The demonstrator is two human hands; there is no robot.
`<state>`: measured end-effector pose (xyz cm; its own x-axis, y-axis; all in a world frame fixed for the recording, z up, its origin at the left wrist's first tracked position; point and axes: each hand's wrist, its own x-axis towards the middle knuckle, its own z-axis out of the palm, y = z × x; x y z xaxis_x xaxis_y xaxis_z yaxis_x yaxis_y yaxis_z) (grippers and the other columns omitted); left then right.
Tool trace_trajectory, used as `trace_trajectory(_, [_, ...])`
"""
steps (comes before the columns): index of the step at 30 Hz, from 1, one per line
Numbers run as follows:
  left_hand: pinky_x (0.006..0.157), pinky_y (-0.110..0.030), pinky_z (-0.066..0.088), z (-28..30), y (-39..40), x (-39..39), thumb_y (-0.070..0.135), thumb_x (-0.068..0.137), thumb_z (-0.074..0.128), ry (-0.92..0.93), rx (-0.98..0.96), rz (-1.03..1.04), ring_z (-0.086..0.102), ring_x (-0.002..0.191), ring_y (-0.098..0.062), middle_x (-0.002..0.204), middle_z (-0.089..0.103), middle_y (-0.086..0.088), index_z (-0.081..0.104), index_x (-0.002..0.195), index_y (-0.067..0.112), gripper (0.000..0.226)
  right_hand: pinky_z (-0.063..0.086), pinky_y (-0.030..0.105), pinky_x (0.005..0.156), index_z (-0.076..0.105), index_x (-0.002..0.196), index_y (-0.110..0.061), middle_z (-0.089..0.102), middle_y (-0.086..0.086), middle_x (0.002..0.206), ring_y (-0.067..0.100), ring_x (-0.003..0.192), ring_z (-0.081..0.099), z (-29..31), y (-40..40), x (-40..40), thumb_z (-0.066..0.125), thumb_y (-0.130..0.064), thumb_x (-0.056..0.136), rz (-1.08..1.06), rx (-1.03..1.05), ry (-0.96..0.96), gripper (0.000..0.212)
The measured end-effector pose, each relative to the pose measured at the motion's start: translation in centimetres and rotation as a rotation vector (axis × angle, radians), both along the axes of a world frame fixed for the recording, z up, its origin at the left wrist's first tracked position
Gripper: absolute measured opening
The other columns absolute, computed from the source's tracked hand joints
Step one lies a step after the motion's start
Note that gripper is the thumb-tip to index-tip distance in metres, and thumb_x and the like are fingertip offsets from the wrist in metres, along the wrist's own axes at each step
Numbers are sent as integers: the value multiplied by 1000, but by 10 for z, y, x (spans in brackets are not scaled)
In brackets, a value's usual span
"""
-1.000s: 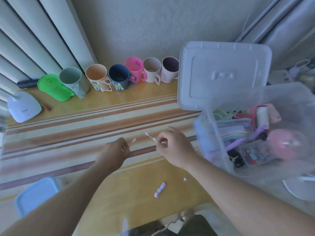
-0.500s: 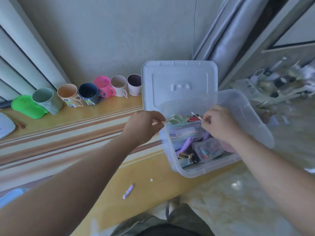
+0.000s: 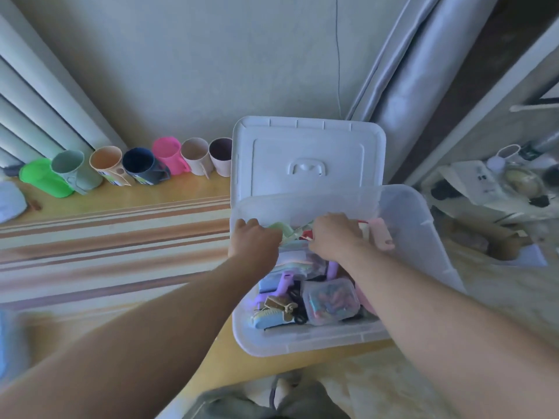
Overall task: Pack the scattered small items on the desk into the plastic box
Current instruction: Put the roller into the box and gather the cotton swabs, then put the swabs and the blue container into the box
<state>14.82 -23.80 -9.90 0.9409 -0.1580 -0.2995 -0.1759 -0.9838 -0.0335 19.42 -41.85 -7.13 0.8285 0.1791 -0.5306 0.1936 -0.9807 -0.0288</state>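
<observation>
The clear plastic box (image 3: 305, 343) stands open on the desk's right end, its white lid (image 3: 308, 155) leaning upright behind it. Inside lie several small items, among them a clear case of coloured bits (image 3: 331, 300), a blue comb (image 3: 269, 317) and purple pieces. My left hand (image 3: 254, 240) is over the box's left rear corner, fingers curled downward. My right hand (image 3: 335, 237) reaches into the rear of the box, fingers curled among the items. The cotton swabs that both hands pinched are hidden under the fingers.
A row of mugs, from green (image 3: 42, 176) to pale purple (image 3: 220, 155), lines the wall at the back of the striped desk (image 3: 121, 237). A curtain (image 3: 402, 95) hangs behind the box. A cluttered low surface (image 3: 490, 182) lies to the right.
Both hands carried the cotton swabs from the desk's middle rightward and lowered them into the box. My view swung right, so the small purple item on the desk is out of frame.
</observation>
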Motion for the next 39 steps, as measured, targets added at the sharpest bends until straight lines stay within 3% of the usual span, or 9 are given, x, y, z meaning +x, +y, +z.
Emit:
trace_trajectory(6, [103, -43, 37, 6, 4, -7, 45, 95, 57, -141, -264, 23, 51, 124, -26, 133, 63, 9, 60, 131, 38, 37, 52, 40, 77, 66, 92, -27, 61, -1, 96, 29, 94, 60, -26, -13, -1, 60, -39, 94, -15, 181, -125, 14])
trace_trajectory(12, [102, -46, 44, 1, 54, -45, 42, 94, 59, -386, -542, 294, 52, 118, -28, 132, 56, 0, 57, 134, 31, 41, 49, 40, 76, 70, 109, -23, 56, -1, 103, 29, 105, 53, -20, -2, -10, 65, -37, 95, 82, 488, -309, 21])
trace_trajectory(16, [99, -49, 46, -17, 117, -91, 33, 86, 62, -308, -449, 504, 51, 119, -31, 130, 54, 1, 56, 131, 33, 45, 53, 45, 75, 72, 104, -17, 60, 6, 100, 35, 97, 56, -10, 52, -28, 71, -25, 88, 249, 644, -389, 18])
trace_trajectory(22, [107, -40, 38, -45, 204, -174, 33, 88, 64, 87, -255, 733, 41, 130, -26, 134, 49, 6, 61, 128, 38, 40, 52, 43, 70, 73, 98, -18, 59, 2, 93, 34, 91, 58, -17, 158, -87, 68, -16, 79, 506, 801, -336, 20])
trace_trajectory(24, [106, -39, 38, -57, 225, -198, 34, 88, 63, 137, -242, 773, 40, 131, -24, 135, 48, 6, 59, 129, 40, 42, 53, 43, 70, 74, 97, -17, 60, 2, 92, 35, 93, 58, -30, 188, -112, 68, -14, 80, 547, 752, -249, 19])
trace_trajectory(28, [104, -42, 39, -68, 270, -224, 35, 88, 64, 141, -224, 809, 39, 132, -25, 140, 46, 6, 59, 129, 41, 42, 49, 42, 89, 68, 117, -16, 57, 5, 120, 32, 118, 50, -61, 234, -157, 54, -23, 99, 609, 468, 44, 24])
trace_trajectory(31, [108, -47, 40, -66, 318, -234, 34, 87, 66, 86, -191, 809, 38, 133, -28, 143, 43, 3, 58, 129, 41, 43, 43, 37, 82, 64, 117, -18, 50, 2, 120, 29, 123, 48, -90, 255, -176, 48, -33, 104, 541, 325, 211, 25])
trace_trajectory(35, [105, -53, 38, -59, 393, -249, 32, 81, 73, -16, -81, 849, 38, 131, -37, 148, 41, -6, 58, 130, 36, 52, 43, 38, 83, 61, 116, -24, 42, -4, 114, 25, 122, 46, -125, 273, -185, 49, -34, 104, 482, 240, 269, 19])
trace_trajectory(39, [115, -56, 28, -63, 461, -263, 54, 83, 72, 4, 1, 1021, 28, 143, -41, 159, 21, -10, 45, 148, 36, 73, 42, 38, 80, 60, 107, -26, 41, 0, 118, 24, 113, 39, -145, 292, -190, 62, -31, 101, 488, 147, 290, 9])
